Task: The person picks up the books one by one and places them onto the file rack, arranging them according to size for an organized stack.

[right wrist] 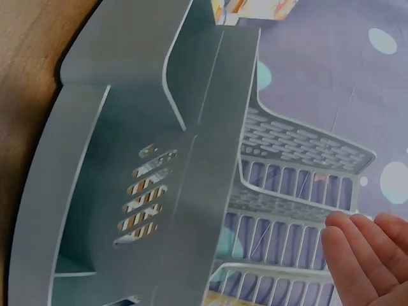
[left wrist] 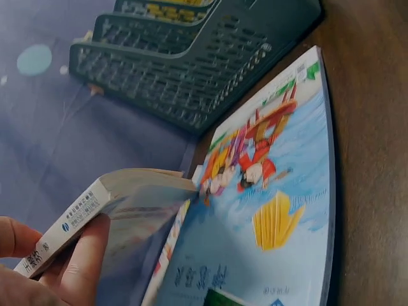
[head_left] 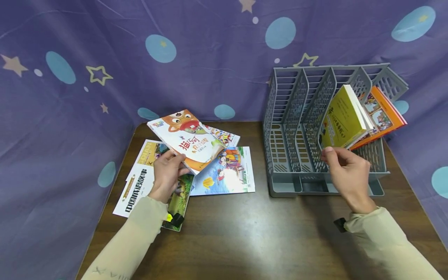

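Note:
My left hand (head_left: 167,171) pinches a white and orange picture book (head_left: 190,142) by its spine edge, tilted above the other books. In the left wrist view, the thumb and fingers grip the spine (left wrist: 73,220) and the pages hang partly open. Below it lies a blue picture book (head_left: 227,175). My right hand (head_left: 350,175) hovers at the front of a grey file rack (head_left: 285,167), close to a yellow-green book (head_left: 341,116) leaning in a slot. In the right wrist view its fingers (right wrist: 366,255) look straight, with nothing held.
An orange book (head_left: 388,116) leans in the rack's right side. Under the left hand lie a white book (head_left: 134,190), a green-covered book (head_left: 178,210) and another colourful book (head_left: 224,136). A purple patterned curtain (head_left: 210,58) hangs behind the brown table (head_left: 238,237).

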Action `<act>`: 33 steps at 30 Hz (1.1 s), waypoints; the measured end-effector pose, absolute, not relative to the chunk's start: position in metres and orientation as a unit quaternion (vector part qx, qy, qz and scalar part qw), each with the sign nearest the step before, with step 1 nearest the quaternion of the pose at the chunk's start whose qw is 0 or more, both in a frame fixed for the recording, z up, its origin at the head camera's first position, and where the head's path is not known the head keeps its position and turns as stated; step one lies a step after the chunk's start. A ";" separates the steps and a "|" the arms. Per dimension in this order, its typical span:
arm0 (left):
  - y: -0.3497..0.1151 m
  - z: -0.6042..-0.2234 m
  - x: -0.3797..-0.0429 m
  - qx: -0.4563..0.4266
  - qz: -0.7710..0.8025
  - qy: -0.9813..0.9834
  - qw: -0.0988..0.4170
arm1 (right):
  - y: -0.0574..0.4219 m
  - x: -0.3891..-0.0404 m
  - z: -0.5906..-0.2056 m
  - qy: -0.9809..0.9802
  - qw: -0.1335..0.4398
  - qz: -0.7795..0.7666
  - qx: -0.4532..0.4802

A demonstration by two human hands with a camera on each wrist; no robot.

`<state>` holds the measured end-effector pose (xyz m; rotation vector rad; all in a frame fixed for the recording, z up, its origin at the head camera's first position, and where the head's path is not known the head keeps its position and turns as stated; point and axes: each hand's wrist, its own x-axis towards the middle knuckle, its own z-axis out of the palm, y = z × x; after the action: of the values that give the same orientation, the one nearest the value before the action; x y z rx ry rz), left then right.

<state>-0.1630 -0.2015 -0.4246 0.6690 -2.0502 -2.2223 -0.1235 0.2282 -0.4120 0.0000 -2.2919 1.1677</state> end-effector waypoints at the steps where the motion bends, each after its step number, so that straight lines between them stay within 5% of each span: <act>1: -0.199 -0.423 -0.161 0.212 -0.710 -0.671 0.021 | 0.227 -0.124 -0.411 -0.856 0.281 0.435 0.006; 23: -0.145 -0.400 -0.128 0.092 -0.644 -0.758 0.058 | 0.169 -0.130 -0.393 -0.864 0.258 0.417 0.118; 33: -0.124 -0.391 -0.114 0.051 -0.651 -0.756 0.048 | 0.138 -0.128 -0.385 -0.872 0.167 0.435 0.150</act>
<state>-0.1136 -0.1239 -0.3914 0.1563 -2.3047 -1.9832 -0.1277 0.1377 -0.3855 0.4272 -2.4806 1.2387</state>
